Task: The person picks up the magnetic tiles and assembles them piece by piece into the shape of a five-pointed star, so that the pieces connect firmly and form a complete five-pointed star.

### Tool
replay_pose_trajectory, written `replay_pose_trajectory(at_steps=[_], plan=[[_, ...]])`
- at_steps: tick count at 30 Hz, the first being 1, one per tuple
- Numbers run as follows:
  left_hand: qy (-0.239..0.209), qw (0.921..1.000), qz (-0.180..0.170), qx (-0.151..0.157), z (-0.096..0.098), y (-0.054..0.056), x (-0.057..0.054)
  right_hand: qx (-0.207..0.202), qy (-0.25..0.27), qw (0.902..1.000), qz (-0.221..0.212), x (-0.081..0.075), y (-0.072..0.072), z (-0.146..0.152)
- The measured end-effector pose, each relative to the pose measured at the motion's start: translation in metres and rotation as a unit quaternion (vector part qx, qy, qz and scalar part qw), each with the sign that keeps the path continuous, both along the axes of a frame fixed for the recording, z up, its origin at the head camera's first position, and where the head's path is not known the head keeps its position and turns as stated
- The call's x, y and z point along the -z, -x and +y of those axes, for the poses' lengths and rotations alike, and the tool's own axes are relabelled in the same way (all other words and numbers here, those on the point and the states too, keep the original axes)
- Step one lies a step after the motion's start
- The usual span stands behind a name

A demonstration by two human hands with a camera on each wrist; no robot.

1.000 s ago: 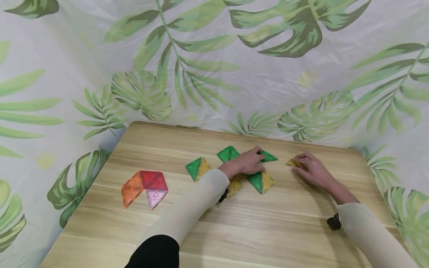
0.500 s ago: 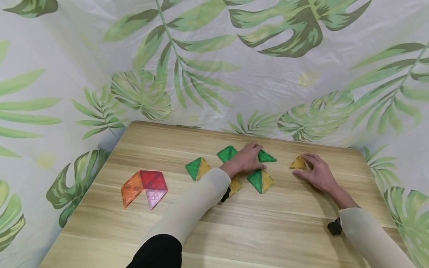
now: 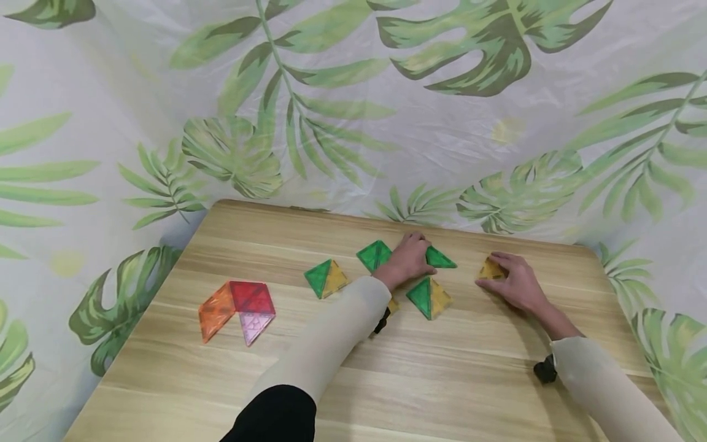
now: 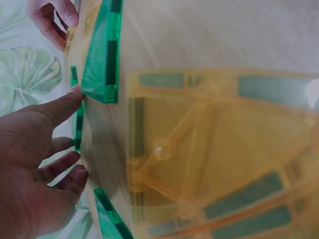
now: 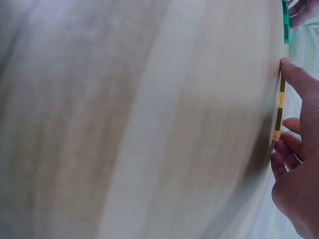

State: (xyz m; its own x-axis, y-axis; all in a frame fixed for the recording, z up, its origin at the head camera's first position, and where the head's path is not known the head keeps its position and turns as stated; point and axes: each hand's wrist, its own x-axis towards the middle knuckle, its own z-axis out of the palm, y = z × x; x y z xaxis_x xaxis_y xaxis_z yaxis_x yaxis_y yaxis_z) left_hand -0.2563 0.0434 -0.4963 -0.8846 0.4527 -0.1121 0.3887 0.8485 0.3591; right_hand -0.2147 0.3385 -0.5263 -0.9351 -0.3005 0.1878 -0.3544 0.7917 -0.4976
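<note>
Translucent triangular magnetic tiles lie on the wooden table. My left hand pinches a green triangular magnetic tile between thumb and fingers, its pointed end sticking out to the right. The left wrist view has this tile edge-on between thumb and fingertips. Further right, my right hand grips a yellow triangular magnetic tile, thumb at the near corner and fingers at the far side. In the right wrist view the yellow tile's edge runs along the fingertips. A gap separates the two held tiles.
Green-yellow tile pairs lie left and near the left hand. A green pair sits behind the left wrist; a yellow tile is partly hidden under it. Orange, red and pink tiles join at left.
My right hand has opened its hold wider around the yellow tile, now flat and more exposed, shifted slightly right. My left hand has moved a little back; the green tile has barely moved.
</note>
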Motion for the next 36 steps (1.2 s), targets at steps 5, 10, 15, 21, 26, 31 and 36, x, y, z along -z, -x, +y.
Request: replay_pose_trajectory(at_steps=[5,10,15,21,26,31,36], plan=[[0.005,0.9998,0.017,0.0,0.001,0.001,0.002,-0.025,-0.007,0.9997,-0.003,0.0,0.005,-0.001],[0.003,0.9996,0.017,0.021,0.001,0.004,0.004,-0.042,-0.001,0.9991,0.0,0.0,0.009,-0.001],[-0.008,0.999,-0.003,0.045,-0.003,0.009,0.003,-0.053,0.006,0.9986,0.004,0.0,0.013,-0.004],[-0.025,0.9975,-0.021,0.063,-0.008,0.014,0.002,-0.059,0.004,0.9981,-0.018,-0.002,0.015,-0.009],[-0.037,0.9965,-0.022,0.072,-0.011,0.018,0.001,-0.068,0.004,0.9973,-0.026,-0.003,0.02,-0.018],[-0.045,0.9961,-0.029,0.071,-0.012,0.02,0.0,-0.071,0.016,0.9971,-0.023,-0.002,0.023,-0.025],[-0.047,0.996,-0.033,0.068,-0.011,0.021,0.0,-0.074,0.023,0.9968,-0.017,0.0,0.024,-0.028]])
